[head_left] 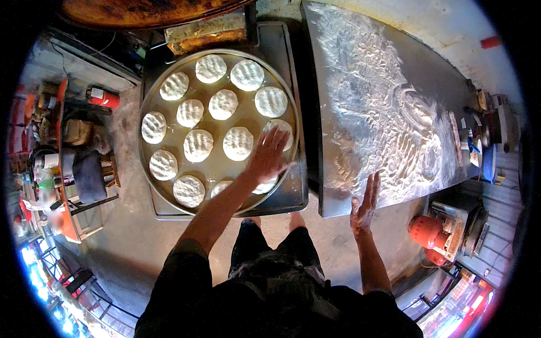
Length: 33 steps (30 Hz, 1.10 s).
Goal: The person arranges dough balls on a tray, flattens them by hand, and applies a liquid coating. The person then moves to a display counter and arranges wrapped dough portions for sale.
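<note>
A large round metal tray [217,159] holds several flat dough rounds, most marked with finger dents, such as one dough round [238,143] near its middle. My left hand [269,153] reaches over the tray's right side, fingers stretched out on a dough round [280,126] that they partly cover. Below that hand, another dough round [266,185] is partly hidden by my wrist. Off to the right, my right hand [365,207] is raised with fingers extended and holds nothing. It is near the front edge of a metal table [338,194] spread with flour [389,112].
Under the tray is a dark rectangular stand [293,194], separated from the floured table by a narrow gap. A red fire extinguisher [103,97] and an orange-edged table [69,222] are at left. An orange gas cylinder [425,231] stands at right.
</note>
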Each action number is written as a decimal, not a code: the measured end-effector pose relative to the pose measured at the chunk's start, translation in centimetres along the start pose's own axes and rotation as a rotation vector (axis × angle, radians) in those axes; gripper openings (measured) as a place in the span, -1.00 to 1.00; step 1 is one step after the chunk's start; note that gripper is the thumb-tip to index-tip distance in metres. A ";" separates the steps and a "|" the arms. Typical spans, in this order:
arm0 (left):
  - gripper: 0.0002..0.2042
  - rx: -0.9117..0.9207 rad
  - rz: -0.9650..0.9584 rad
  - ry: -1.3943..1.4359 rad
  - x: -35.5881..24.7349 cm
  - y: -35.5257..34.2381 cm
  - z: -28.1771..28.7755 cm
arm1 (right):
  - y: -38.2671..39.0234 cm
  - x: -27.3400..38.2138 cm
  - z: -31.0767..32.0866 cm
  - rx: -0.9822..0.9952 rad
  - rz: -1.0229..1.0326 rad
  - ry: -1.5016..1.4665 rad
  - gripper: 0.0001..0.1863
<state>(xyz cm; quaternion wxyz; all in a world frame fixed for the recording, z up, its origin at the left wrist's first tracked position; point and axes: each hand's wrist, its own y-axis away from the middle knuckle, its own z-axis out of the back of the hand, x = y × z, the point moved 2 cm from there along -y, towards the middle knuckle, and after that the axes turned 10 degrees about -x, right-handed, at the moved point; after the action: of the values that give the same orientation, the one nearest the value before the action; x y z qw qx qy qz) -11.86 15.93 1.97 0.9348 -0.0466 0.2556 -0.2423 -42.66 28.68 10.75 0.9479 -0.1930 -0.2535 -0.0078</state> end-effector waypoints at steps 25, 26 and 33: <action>-0.07 -0.172 0.221 -0.104 3.0 -7.1 -1.5 | -1.5 -2.9 0.3 0.029 -0.036 0.123 -0.17; -0.08 -0.217 0.222 -0.070 2.9 -6.3 -1.2 | -2.6 -2.8 -0.1 0.032 0.027 0.155 -0.19; -0.14 -0.224 0.238 0.304 -3.4 5.3 5.7 | -9.6 -13.8 -5.8 0.016 0.140 0.474 -0.18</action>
<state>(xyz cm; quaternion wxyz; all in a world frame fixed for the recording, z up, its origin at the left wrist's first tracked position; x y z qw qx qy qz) -9.28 22.00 7.38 0.8964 -0.0827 0.4225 -0.1049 -53.02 16.54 2.95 0.9806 -0.1955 -0.0099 0.0146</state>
